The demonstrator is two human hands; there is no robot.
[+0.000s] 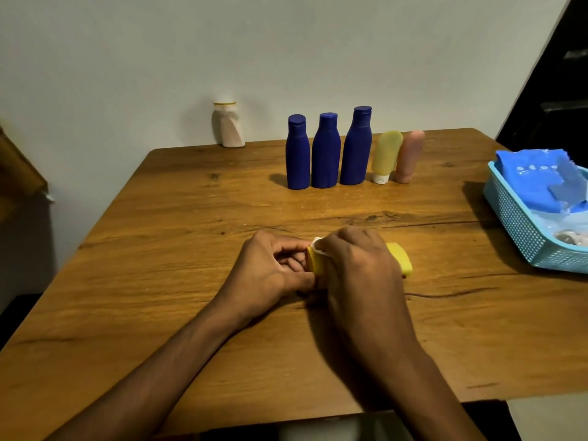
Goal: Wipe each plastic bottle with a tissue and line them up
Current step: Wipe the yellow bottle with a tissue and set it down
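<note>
Wooden table [191, 218] against a pale wall: left hand [270, 268] pinches one end of a yellow plastic bottle [401, 261] lying near the front edge; right hand [359, 265] grips a white tissue [318, 242] around it. Behind stand three blue bottles [325, 151] in line.

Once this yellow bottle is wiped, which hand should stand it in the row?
Probably the left hand: it already grips the yellow bottle at one end, while the right hand holds the tissue. The open slot is beside the pink tube.
</note>
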